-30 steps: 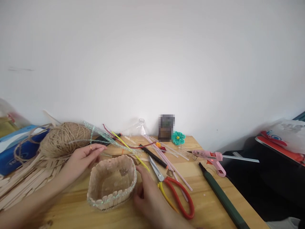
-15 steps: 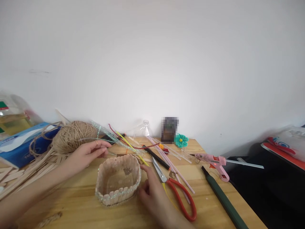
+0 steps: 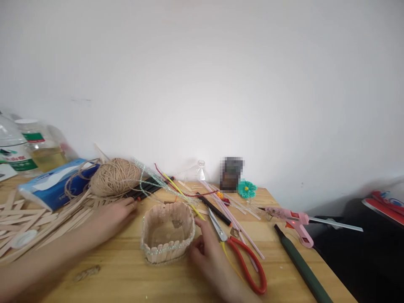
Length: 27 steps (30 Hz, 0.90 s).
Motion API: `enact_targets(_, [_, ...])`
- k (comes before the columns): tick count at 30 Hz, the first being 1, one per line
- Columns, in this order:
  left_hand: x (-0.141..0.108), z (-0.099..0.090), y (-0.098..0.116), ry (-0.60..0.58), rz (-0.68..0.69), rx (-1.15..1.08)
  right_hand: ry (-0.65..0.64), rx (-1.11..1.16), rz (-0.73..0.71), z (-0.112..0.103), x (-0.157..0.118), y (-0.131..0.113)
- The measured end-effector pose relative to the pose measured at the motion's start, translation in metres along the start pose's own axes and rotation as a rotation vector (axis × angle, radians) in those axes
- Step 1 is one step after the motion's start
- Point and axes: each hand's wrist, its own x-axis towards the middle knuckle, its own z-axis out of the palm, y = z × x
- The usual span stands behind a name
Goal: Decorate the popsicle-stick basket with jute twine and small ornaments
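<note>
A small basket of upright wooden craft sticks, trimmed with a glittery strand, stands on the wooden table. Beside its right wall is my right hand, index finger reaching to the far right corner, apart from the thumb; the other fingers are partly hidden. My left hand lies low over the table, left of the basket, fingers stretched out and slightly blurred, with nothing visible in them. It is nearest the ball of twine and several black sticks. Red-handled scissors lie right of my right hand.
A pink glue gun with a lit red light and a dark green tool lie right. Pink straws, silvery pipe cleaners and a teal flower are behind. Loose wooden sticks and a blue tissue pack lie left.
My left hand has moved down and away from the pipe cleaners to the table beside the twine. The whole view has shifted left; my right hand stays beside the basket.
</note>
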Motion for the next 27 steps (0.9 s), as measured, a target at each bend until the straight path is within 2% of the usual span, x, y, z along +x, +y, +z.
enact_targets(7, [0.008,-0.005,0.0,-0.057,0.017,0.028,-0.014,0.01,0.008,-0.001,0.0,-0.003])
enact_targets(13, [0.0,-0.005,-0.003,-0.013,0.065,-0.027,0.013,-0.051,-0.001,-0.004,-0.001,-0.008])
enact_targets(18, [-0.006,-0.007,0.002,0.02,0.058,-0.037,0.087,-0.137,-0.007,-0.009,-0.003,-0.01])
enact_targets(22, [-0.008,-0.018,0.011,0.044,0.037,-0.046,0.138,-0.167,-0.005,-0.021,-0.002,-0.014])
enact_targets(27, [-0.012,-0.039,0.016,0.045,0.019,-0.083,0.211,-0.187,-0.028,-0.051,-0.009,-0.023])
